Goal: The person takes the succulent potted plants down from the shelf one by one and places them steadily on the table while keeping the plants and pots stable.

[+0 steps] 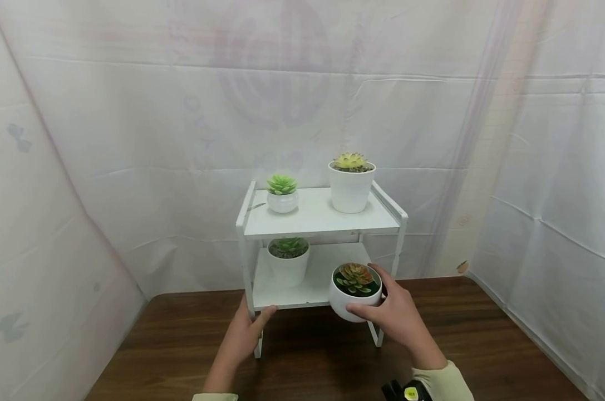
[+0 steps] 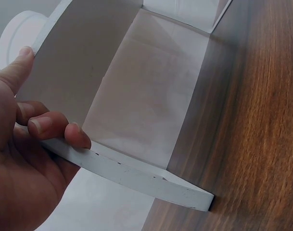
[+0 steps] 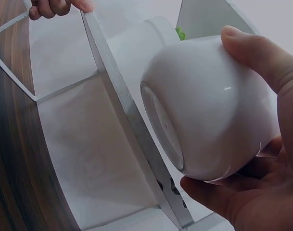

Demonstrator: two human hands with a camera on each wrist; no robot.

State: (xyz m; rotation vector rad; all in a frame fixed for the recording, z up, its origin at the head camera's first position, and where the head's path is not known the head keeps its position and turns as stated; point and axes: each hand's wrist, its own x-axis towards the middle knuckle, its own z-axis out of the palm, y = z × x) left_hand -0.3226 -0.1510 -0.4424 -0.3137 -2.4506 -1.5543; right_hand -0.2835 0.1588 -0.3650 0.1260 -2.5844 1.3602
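Observation:
A white two-tier shelf (image 1: pixel 322 224) stands on the table. My left hand (image 1: pixel 243 334) grips its front left leg, thumb on the lower tier's edge; in the left wrist view its fingers (image 2: pixel 50 126) curl round the white frame. My right hand (image 1: pixel 399 309) holds a round white pot (image 3: pixel 209 106) with a reddish-green succulent (image 1: pixel 356 278), tilted slightly forward at the lower tier's front right. Thumb and fingers span the pot's sides. On that tier's left sits a white pot with a dark green succulent (image 1: pixel 288 263), partly under the upper tier.
On the upper tier are a small round pot with a bright green succulent (image 1: pixel 282 195) and a taller white pot with a yellow-green succulent (image 1: pixel 351 186). The brown wooden table (image 1: pixel 182 340) lies beneath; pale cloth (image 1: pixel 182 139) hangs behind and on both sides.

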